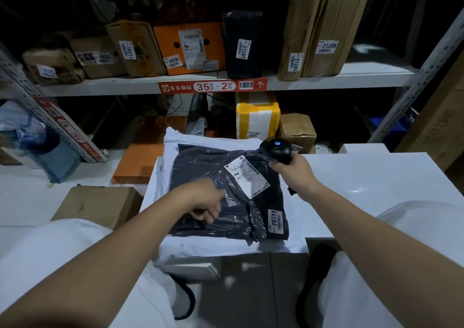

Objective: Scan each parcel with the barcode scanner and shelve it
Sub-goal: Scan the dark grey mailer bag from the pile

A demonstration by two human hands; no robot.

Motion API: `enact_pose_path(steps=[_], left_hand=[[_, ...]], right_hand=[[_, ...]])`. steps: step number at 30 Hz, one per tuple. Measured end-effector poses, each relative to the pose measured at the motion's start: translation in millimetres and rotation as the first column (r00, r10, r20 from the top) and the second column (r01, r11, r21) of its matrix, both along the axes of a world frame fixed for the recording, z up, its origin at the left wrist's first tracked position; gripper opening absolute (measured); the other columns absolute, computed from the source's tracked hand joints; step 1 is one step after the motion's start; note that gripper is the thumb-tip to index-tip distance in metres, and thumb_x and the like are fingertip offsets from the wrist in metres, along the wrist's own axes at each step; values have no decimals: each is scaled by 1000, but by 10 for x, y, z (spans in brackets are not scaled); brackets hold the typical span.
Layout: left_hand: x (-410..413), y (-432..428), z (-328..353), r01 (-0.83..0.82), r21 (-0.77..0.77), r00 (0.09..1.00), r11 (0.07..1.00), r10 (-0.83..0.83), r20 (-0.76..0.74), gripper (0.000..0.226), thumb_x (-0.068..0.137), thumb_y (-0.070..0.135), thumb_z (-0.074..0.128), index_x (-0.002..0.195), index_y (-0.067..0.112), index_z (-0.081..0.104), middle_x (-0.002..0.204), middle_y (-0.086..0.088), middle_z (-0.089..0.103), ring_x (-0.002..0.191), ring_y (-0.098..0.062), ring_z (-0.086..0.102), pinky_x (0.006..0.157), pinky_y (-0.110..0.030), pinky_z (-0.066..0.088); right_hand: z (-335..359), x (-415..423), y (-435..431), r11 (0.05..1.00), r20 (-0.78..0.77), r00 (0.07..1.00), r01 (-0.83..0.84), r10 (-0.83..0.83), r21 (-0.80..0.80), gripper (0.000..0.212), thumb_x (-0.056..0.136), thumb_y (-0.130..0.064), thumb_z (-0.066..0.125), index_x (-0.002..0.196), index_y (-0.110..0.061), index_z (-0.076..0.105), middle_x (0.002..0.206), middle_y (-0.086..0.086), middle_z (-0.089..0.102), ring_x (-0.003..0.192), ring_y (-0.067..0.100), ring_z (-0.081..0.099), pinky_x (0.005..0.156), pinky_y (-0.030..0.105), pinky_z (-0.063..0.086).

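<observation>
1. Shelf (100,86) of numbered boxes at back; white tabletop (376,177) beneath right grip (293,174).
2. Right grip: fingers wrapped tight round black scanner (276,149), blue light lit on top.
3. Dark parcel (226,217) lies just left of that grip, atop white bag (226,247), label (247,174) facing up.
4. Left grip (203,202): on parcel, fingers bent. Pinching or just resting, can't tell; blurred.

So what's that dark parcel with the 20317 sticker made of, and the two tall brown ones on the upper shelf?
The dark parcel looks like thin glossy plastic film: it wrinkles and glints. The two tall brown parcels look like matte cardboard, probably taped: creased, dented edges.
</observation>
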State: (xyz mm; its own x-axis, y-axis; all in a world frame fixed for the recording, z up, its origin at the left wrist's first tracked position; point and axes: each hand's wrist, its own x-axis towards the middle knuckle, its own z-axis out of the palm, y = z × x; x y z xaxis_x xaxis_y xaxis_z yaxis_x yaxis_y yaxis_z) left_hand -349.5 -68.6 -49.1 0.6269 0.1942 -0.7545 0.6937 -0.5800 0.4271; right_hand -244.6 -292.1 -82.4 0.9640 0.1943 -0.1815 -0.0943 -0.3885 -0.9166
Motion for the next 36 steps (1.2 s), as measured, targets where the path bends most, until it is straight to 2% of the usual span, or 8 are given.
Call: enact_pose_path(steps=[3, 6, 13, 18, 21, 25, 30, 36], left_hand=[[-269, 30, -178, 18, -103, 943, 995, -51, -328, 94, 103, 72, 21, 110, -10, 67, 84, -19, 76, 67, -24, 73, 37, -18, 42], [-390, 117, -323, -92, -181, 910, 979, 9, -414, 107, 98, 79, 9, 116, -11, 64, 90, -19, 74, 61, -18, 72, 39, -18, 43], [-391, 76, -391, -454, -253, 891, 855, 430, -145, 69, 107, 56, 43, 119, -8, 63, 97, -19, 79, 61, -22, 69, 51, -25, 49], [-192, -42, -494, -581, -315, 758, 750, 640, 125, 49, 99, 43, 68, 132, 11, 53, 123, -1, 65, 105, -26, 67, 82, -37, 57], [-92, -133, -431, -640, -357, 645, 681, 728, 233, 48, 94, 30, 77, 128, 8, 51, 108, 1, 66, 91, -19, 65, 74, -29, 56], [94, -65, -395, -715, -492, 548, 497, 835, 47, 52, 81, 22, 88, 121, 0, 64, 102, -19, 77, 88, -36, 76, 71, -47, 65], [225, -30, -455, -622, -497, 680, 606, 732, 41, 61, 67, 23, 81, 124, 4, 67, 103, -18, 79, 93, -36, 76, 83, -51, 64], [199, -149, -279, -499, -563, 685, 659, 698, 210, 35, 97, -1, 52, 130, 7, 61, 107, -21, 77, 94, -40, 77, 84, -55, 63]], right_hand=[[-6, 168, 149, 996, 11, 996, -83, 83, -11, 29, 95, -21, 74, 124, -21, 67, 93, -4, 70, 83, 16, 63, 66, 29, 46], [-66, 333, 297, 984, -26, 984, -175, 174, -32, 35, 93, -20, 78, 126, -22, 69, 112, 2, 75, 106, 24, 68, 95, 40, 54], [-211, 454, 448, 903, -95, 934, -357, 344, -240, 26, 90, -27, 79, 112, -22, 68, 111, 9, 73, 104, 28, 67, 96, 43, 54], [-309, 441, 301, 960, -265, 947, -230, 184, -156, 23, 88, -24, 80, 104, -11, 73, 104, 16, 74, 94, 30, 69, 81, 39, 53], [-263, 417, 124, 979, -418, 904, -160, 92, -130, 28, 86, -21, 82, 105, -3, 72, 100, 20, 76, 86, 33, 71, 74, 38, 54], [-186, 354, -107, 983, -582, 808, -167, 89, -82, 36, 88, -22, 83, 113, -2, 68, 100, 20, 75, 87, 37, 73, 69, 40, 60], [-292, 219, -191, 983, -430, 901, -118, 46, -142, 30, 81, -21, 88, 100, -6, 71, 101, 17, 75, 90, 32, 72, 73, 38, 59], [-389, 53, -244, 1000, -366, 931, 8, 2, 25, 27, 85, -10, 84, 110, -11, 73, 103, 14, 77, 96, 30, 72, 91, 41, 57]])
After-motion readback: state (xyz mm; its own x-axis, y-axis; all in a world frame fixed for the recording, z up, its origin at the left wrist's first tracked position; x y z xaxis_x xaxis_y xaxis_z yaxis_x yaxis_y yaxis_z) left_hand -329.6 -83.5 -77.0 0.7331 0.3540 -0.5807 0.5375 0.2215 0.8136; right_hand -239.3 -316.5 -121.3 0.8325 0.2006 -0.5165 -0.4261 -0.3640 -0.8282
